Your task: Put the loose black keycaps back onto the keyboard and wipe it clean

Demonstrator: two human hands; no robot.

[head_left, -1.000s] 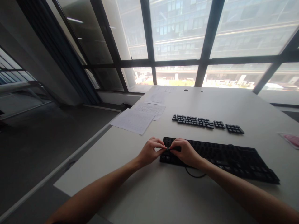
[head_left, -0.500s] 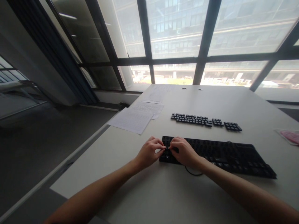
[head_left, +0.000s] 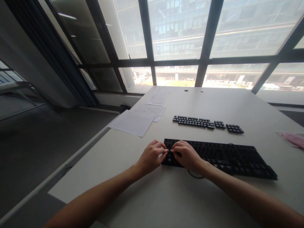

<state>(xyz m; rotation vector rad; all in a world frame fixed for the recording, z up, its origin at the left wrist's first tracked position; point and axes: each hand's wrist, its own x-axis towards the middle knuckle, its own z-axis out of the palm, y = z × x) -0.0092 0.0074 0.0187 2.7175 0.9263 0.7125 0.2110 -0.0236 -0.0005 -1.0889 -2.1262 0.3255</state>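
Although your view has drifted slightly over the last second, both hands stay at the same spot, above the left end of the black keyboard (head_left: 228, 155). Your left hand (head_left: 152, 155) and right hand (head_left: 186, 154) meet tip to tip, each with thumb and forefinger drawn together; they seem to pinch a small dark key (head_left: 169, 151) between them, though it is too tiny to make out surely. Because nothing else has shifted, you appear to be occupied with that one key, and it does not look finished.

The keyboard lies flat on the white tabletop (head_left: 154, 196), a cable (head_left: 194, 175) showing at its near edge. Beyond it, apart from the board, the loose keys (head_left: 193, 122) sit in ordered blocks, just as they did a moment ago. Your papers (head_left: 133, 123) lie to the left, and a pink packet (head_left: 291, 140) rests at the far right, both untouched.
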